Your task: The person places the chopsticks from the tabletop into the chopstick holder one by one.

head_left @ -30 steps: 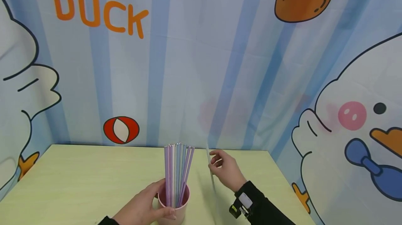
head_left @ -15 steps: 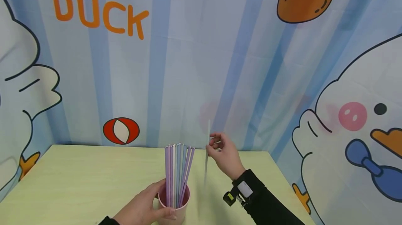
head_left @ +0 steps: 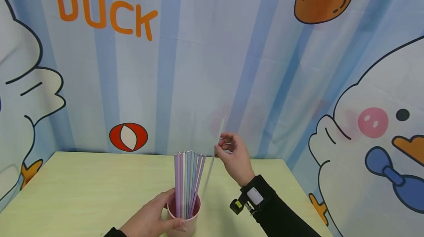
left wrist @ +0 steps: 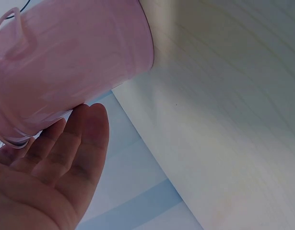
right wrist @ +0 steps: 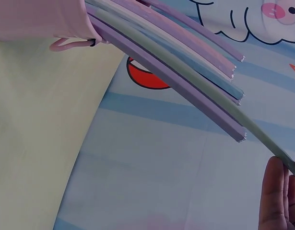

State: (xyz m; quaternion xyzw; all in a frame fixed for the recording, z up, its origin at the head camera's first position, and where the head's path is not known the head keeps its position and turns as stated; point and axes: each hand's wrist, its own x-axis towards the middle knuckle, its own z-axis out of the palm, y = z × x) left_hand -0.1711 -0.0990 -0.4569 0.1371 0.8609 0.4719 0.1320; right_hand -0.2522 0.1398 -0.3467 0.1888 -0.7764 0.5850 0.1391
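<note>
A small pink bucket [head_left: 189, 226] stands near the front of the table, filled with a bundle of long, thin, straw-like sticks [head_left: 185, 181] in purple, white and blue. My left hand [head_left: 149, 211] holds the bucket, thumb on the near side and fingers at its left. Up to the right, my right hand [head_left: 236, 161] pinches one pale stick [head_left: 210, 167] between thumb and fingers. It looks greenish in the right wrist view and slants down toward the bucket. Its lower end is close to the right rim. The sticks' tips have shiny, jagged ends [right wrist: 241, 136].
The light wood table [head_left: 99, 185] runs back to a blue-striped curtain [head_left: 198, 64] printed with ducks and lettering. A thin wire handle [right wrist: 73, 44] juts from the bucket's side. A small camera [head_left: 236, 205] is strapped to my right wrist.
My right hand has risen and shifted slightly left with the pale stick, which now leans with its bottom toward the bucket. The left hand and bucket have stayed put.
</note>
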